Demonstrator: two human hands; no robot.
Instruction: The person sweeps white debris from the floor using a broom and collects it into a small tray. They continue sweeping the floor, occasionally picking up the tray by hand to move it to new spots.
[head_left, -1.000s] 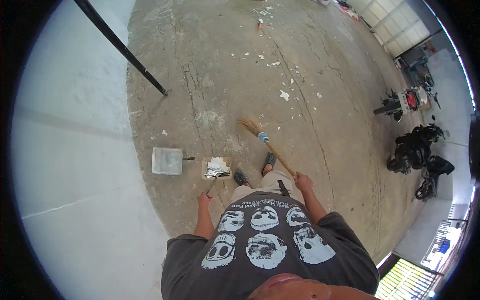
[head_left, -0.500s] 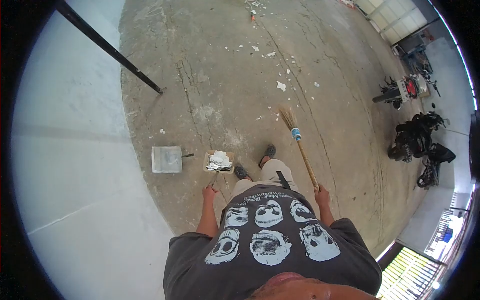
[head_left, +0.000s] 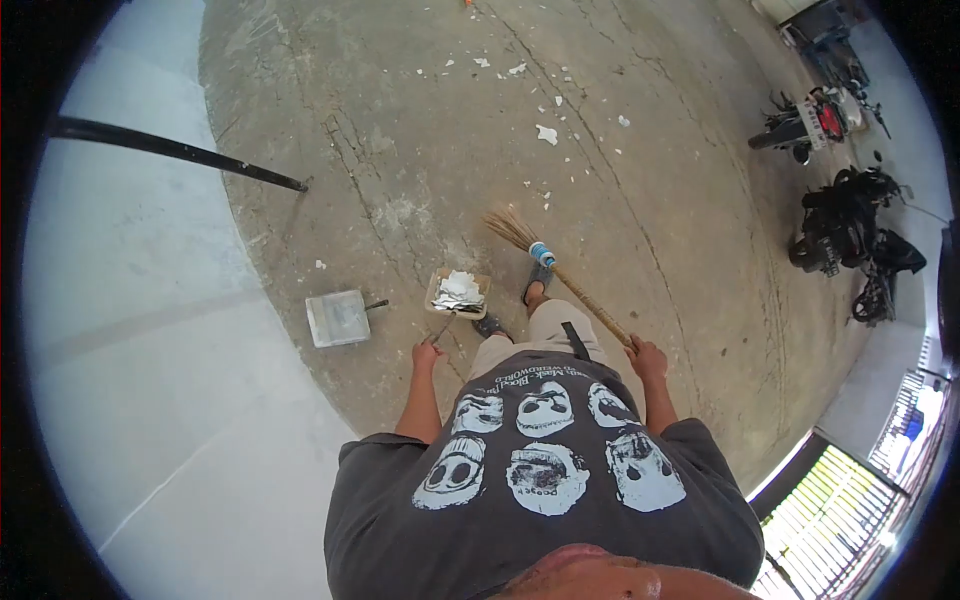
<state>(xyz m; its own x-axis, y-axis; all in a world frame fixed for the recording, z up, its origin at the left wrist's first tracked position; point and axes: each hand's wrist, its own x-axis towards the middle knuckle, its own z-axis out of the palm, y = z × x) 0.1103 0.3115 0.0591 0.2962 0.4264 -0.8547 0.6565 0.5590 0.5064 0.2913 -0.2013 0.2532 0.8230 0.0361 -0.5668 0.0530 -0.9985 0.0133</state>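
My right hand (head_left: pixel 646 357) is closed round the handle end of a broom (head_left: pixel 585 295). Its straw bristles fan out over the floor ahead of my feet, and a blue and white band wraps its neck. In my left hand (head_left: pixel 427 354) is the thin handle of a dustpan (head_left: pixel 436 306), whose tan pan holds a heap of white flakes (head_left: pixel 460 290). The dustpan is just in front of my shoe. More white flakes (head_left: pixel 546 134) lie scattered farther ahead on the concrete.
A second, grey dustpan (head_left: pixel 338 319) with a dark handle lies at the left by the white wall (head_left: pixel 140 350). Beyond it a black pole (head_left: pixel 180 150) meets the floor. Motorcycles (head_left: pixel 845 225) stand along the right side. Cracks run across the concrete floor (head_left: pixel 690 250).
The broom head has swung left toward the dustpan, so the broom is more slanted. My left hand and the loaded dustpan have shifted slightly forward and right. The view has turned a little.
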